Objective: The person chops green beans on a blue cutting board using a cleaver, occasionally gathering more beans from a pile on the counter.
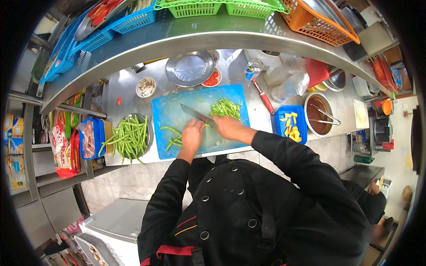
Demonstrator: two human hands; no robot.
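Observation:
My right hand is closed round the handle of a kitchen knife, whose blade points away to the far left over a blue cutting board. Close beside the blade, the bent fingers of my left hand press a green bean to the board; its tip pokes out toward the knife. Cut green bean pieces lie heaped at the board's far right. Several whole green beans rest left of my left hand. More fill a round metal bowl standing left of the board.
Behind the board stand a metal basin, a bowl of chopped red pieces and a small bowl. On the right are a red-handled tool, a blue tub with yellow pieces and a sauce pot with tongs. A steel shelf overhangs the far side.

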